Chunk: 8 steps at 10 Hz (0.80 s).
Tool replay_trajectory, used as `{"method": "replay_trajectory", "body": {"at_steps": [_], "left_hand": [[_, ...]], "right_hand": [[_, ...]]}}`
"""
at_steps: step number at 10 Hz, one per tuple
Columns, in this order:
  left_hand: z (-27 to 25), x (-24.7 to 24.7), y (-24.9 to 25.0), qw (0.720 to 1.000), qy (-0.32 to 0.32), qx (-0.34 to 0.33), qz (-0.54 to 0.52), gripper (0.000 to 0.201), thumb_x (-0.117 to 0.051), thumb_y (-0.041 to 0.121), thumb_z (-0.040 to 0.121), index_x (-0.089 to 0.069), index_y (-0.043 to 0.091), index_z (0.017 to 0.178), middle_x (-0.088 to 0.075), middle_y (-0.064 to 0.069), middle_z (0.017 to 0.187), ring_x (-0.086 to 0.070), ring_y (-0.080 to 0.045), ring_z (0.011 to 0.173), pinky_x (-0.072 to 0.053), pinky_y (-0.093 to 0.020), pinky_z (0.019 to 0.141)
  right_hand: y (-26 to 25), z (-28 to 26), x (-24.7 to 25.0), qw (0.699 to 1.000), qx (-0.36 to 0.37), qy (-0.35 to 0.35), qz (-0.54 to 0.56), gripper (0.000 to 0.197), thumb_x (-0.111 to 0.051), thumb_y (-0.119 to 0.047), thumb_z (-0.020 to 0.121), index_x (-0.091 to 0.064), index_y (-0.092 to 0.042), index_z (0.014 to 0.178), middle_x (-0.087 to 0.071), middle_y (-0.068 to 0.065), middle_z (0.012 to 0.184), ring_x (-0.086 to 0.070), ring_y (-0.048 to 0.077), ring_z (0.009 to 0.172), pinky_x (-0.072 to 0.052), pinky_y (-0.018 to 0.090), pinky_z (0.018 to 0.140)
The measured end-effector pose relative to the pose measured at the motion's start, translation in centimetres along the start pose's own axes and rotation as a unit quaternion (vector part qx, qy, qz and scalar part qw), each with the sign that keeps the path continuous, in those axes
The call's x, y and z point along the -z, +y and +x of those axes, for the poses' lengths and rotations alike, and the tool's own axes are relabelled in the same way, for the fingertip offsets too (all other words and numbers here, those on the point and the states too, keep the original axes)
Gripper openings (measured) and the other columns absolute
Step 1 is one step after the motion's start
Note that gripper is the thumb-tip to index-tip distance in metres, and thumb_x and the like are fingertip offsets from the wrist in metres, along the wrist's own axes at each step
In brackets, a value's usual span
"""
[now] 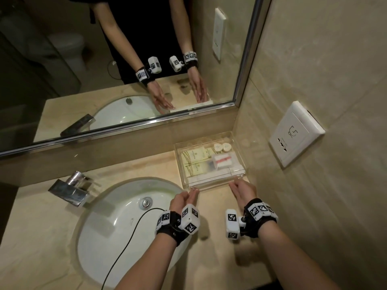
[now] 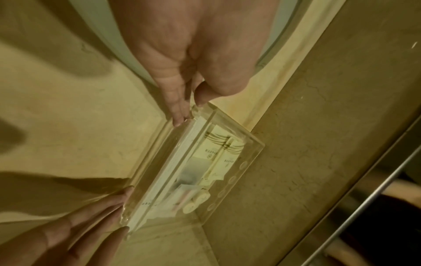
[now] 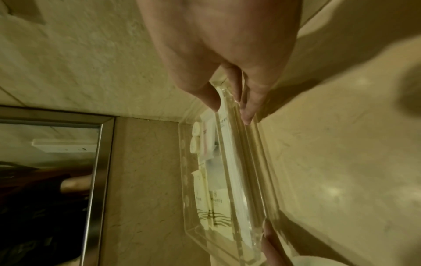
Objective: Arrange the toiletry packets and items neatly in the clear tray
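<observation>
A clear tray [image 1: 178, 164] stands on the counter in the back right corner, close to both walls. Inside lie yellow packets [image 1: 194, 158], two round white caps [image 1: 222, 147], a white packet with red stripes [image 1: 222, 161] and long white packets [image 1: 215, 174] along the near wall. My left hand [image 1: 191, 192] touches the tray's near left corner with straight fingers [image 2: 180, 117]. At the near right corner, my right hand [image 1: 235, 185] lays straight fingers [image 3: 248, 111] against the near wall, its thumb at the rim. The tray [image 2: 248, 136] [image 3: 182, 162] shows in both wrist views.
A white sink [image 1: 117, 227] with a chrome faucet [image 1: 71, 189] lies left of the tray; a black cable [image 1: 125, 243] crosses the basin. The mirror [image 1: 125, 59] hangs behind. A wall socket [image 1: 295, 137] sits on the right wall. Bare counter lies in front of the tray.
</observation>
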<state>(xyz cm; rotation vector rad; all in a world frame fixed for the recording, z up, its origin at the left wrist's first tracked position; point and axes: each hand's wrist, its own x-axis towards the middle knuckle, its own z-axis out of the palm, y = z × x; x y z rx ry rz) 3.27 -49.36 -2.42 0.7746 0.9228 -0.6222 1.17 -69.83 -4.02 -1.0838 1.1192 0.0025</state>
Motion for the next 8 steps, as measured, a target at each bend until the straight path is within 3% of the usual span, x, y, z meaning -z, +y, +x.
{"method": "replay_trajectory", "body": {"at_steps": [1,2,3,4,5,6,7,8], "left_hand": [[0.7,0.0,0.0,0.999,0.004,0.013,-0.029,0.037,-0.048,0.012,0.092,-0.058,-0.005,0.124,-0.069,-0.009,0.108,-0.060,-0.017,0.112,-0.044,-0.023,0.101],[0.3,-1.1,0.8,1.000,-0.003,0.006,0.012,0.037,-0.047,0.010,0.092,-0.053,-0.008,0.124,-0.062,-0.010,0.111,-0.058,-0.019,0.111,-0.043,-0.024,0.101],[-0.6,-1.8,1.3,0.999,-0.002,0.026,-0.027,0.035,-0.038,0.014,0.095,-0.052,0.002,0.125,-0.058,-0.009,0.118,-0.048,-0.021,0.128,-0.038,-0.026,0.100],[-0.9,-1.7,1.1,1.000,-0.006,0.013,-0.015,0.040,-0.040,0.014,0.093,-0.053,0.003,0.129,-0.063,-0.005,0.116,-0.055,-0.017,0.121,-0.041,-0.022,0.088],[0.4,-1.1,1.1,1.000,0.001,-0.011,0.003,0.032,-0.044,0.011,0.093,-0.051,0.004,0.124,-0.066,-0.017,0.112,-0.065,-0.022,0.099,-0.054,-0.025,0.076],[0.6,-0.8,1.6,0.995,0.006,-0.040,0.088,0.013,-0.047,0.012,0.093,-0.054,0.001,0.093,-0.057,-0.013,0.063,-0.053,-0.023,0.054,-0.056,-0.034,0.066],[0.0,0.1,2.2,0.982,0.058,-0.100,0.146,0.013,-0.048,0.004,0.091,-0.057,-0.003,0.086,-0.059,-0.013,0.069,-0.055,-0.022,0.058,-0.050,-0.029,0.056],[-1.2,0.8,3.4,0.966,0.082,-0.168,0.178,0.014,-0.044,0.001,0.092,-0.058,-0.002,0.094,-0.058,-0.014,0.079,-0.056,-0.022,0.064,-0.049,-0.028,0.060]], "right_hand": [[-0.5,0.1,-0.3,0.999,-0.018,-0.014,0.037,0.039,-0.053,0.008,0.089,-0.049,0.017,0.127,-0.060,0.009,0.114,-0.058,0.021,0.113,-0.042,0.046,0.108],[-1.5,0.4,-1.0,0.998,-0.011,-0.036,0.050,0.023,-0.057,0.008,0.088,-0.060,0.005,0.111,-0.055,0.013,0.119,-0.055,0.024,0.120,-0.045,0.034,0.107],[-2.0,0.1,-1.3,0.997,-0.033,-0.046,0.056,0.028,-0.056,0.007,0.088,-0.058,0.006,0.116,-0.052,0.010,0.132,-0.051,0.023,0.125,-0.049,0.026,0.101],[-2.2,-0.6,-0.9,0.997,-0.022,-0.054,0.048,0.049,-0.050,0.011,0.089,-0.042,0.009,0.137,-0.047,0.020,0.141,-0.050,0.029,0.129,-0.041,0.042,0.111],[-1.7,-1.0,-0.4,0.996,-0.029,-0.077,0.031,0.050,-0.055,0.001,0.093,-0.041,0.001,0.142,-0.056,0.025,0.134,-0.060,0.026,0.115,-0.044,0.039,0.108],[-1.8,-1.8,-0.1,0.997,-0.028,-0.068,0.008,0.039,-0.062,-0.008,0.091,-0.055,-0.001,0.129,-0.065,0.016,0.122,-0.066,0.022,0.103,-0.051,0.034,0.099],[-2.0,-2.7,-0.2,0.996,-0.012,-0.087,-0.021,0.028,-0.063,-0.007,0.090,-0.063,-0.002,0.118,-0.068,0.014,0.112,-0.066,0.016,0.086,-0.054,0.028,0.084],[-3.4,-3.9,-1.2,0.991,0.024,-0.115,-0.059,0.026,-0.065,-0.012,0.090,-0.066,-0.006,0.115,-0.070,0.012,0.102,-0.064,0.012,0.072,-0.054,0.020,0.065]]}}
